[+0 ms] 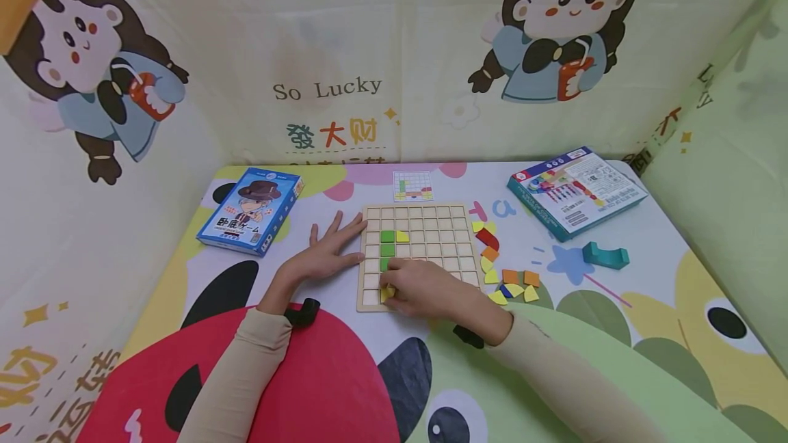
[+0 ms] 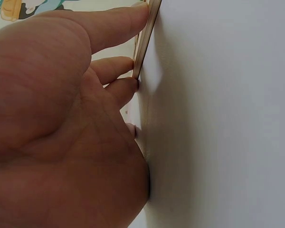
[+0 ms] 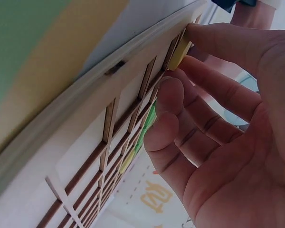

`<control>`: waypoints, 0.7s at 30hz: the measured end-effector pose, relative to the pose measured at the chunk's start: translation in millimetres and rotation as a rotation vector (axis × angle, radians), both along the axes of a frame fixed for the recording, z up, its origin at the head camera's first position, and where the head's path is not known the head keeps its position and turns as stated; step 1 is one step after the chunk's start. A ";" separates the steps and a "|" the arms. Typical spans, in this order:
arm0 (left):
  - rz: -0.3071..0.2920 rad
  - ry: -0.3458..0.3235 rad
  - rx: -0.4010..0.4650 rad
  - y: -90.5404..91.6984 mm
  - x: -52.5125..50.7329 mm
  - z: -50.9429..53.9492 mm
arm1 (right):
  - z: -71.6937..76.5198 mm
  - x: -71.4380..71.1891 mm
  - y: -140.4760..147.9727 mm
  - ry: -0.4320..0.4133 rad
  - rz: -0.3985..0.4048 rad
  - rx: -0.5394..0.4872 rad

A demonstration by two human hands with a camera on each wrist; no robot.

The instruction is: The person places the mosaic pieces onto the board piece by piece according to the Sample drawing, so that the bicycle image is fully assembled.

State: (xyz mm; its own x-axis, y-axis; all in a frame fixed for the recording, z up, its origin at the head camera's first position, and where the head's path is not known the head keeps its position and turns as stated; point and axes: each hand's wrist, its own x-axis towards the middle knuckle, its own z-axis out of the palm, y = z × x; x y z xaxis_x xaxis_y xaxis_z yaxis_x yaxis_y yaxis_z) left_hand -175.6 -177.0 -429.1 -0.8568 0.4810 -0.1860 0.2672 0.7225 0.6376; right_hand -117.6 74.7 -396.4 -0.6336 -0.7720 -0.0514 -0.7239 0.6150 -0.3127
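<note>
Right hand: its thumb and forefinger [image 3: 222, 81] pinch a yellow piece, as the right wrist view shows; from the head, the right hand [image 1: 427, 289] covers part of it.
Yellow piece [image 3: 180, 53]: low on the board, near its lower left corner (whether it lies flat in a cell, I cannot tell).
Left hand: fingers fairly straight and spread; the left hand [image 1: 323, 251] touches the board's left edge. The left wrist view adds the palm and the thumb tip against the rim; the little finger is mostly hidden.
Grid board [image 1: 458, 219]: whole outline in the head view, save where the right hand and wrist cover it; a dark spot on its rim shows only from the right wrist.
Green squares [image 1: 387, 249]: a column of three, the lowest partly covered; a second yellow piece [image 1: 402, 236] sits right of the top one.
Loose pieces [image 1: 509, 277]: beside the board's right edge, head view only.
Pattern card [image 1: 413, 186]: beyond the board, its print too small to make out fully.
</note>
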 end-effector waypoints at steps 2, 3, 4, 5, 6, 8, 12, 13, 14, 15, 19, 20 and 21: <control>0.002 -0.001 -0.002 0.0 -0.3 -0.4 | -0.7 0.2 -0.7 -0.002 -0.006 0.002; 0.004 -0.002 -0.002 0.0 -0.5 -0.6 | -1.0 0.4 -1.0 -0.003 -0.008 0.002; 0.005 -0.004 -0.003 -0.1 -0.6 -0.6 | -0.9 0.7 -1.2 -0.003 -0.011 0.002; 0.005 -0.005 -0.005 -0.1 -0.6 -0.7 | -0.9 1.0 -1.3 -0.006 -0.014 0.005; 0.006 -0.007 -0.006 0.0 -0.5 -0.4 | -1.1 1.1 -1.3 -0.009 -0.017 0.005; 0.005 -0.010 -0.008 0.2 -0.3 0.0 | -0.7 1.7 -1.2 -0.016 -0.022 0.010; 0.004 -0.008 -0.007 0.5 -0.1 0.2 | -0.1 2.7 -0.7 -0.019 -0.027 0.016; 0.005 -0.008 -0.006 0.6 0.0 0.3 | 0.0 3.0 -0.6 -0.020 -0.028 0.014; 0.005 -0.007 -0.005 0.7 0.1 0.4 | -0.1 2.9 -0.5 -0.021 -0.030 0.013; 0.005 -0.005 -0.004 0.9 0.2 0.6 | -0.1 3.0 -0.4 -0.023 -0.030 0.009; 0.005 -0.006 0.000 1.3 1.1 2.1 | 0.1 3.4 -0.4 -0.034 -0.035 -0.003; 0.005 -0.007 0.001 1.3 1.3 2.3 | 0.1 3.5 -0.5 -0.034 -0.035 -0.002; 0.005 -0.009 0.003 1.3 1.4 2.6 | 0.1 3.7 -0.6 -0.032 -0.035 -0.001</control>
